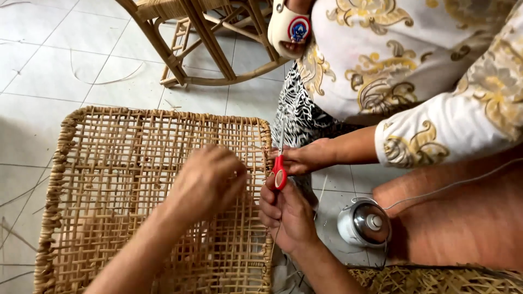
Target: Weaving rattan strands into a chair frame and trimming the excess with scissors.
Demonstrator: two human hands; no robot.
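Woven rattan panel fills the lower left of the frame, open lattice with a wrapped braided rim, lying over the tiled floor. Left hand sits on the panel's centre-right area, fingers curled down onto the weave near the right rim; motion-blurred, so I can't tell whether it pinches a strand. Right hand is just off the panel's right edge, lower centre of frame, closed around the red handle of a pair of scissors; blades point up along the rim. Panel's right rim runs between the two hands. A second person's hand comes in from the right, white patterned sleeve, resting at the same rim right above the scissors, touching or nearly touching the handle. Small white-and-metal pot with lid on the floor right of the right hand, thin cord running from it. Rattan chair frame at upper centre. More woven rattan at the bottom right edge.
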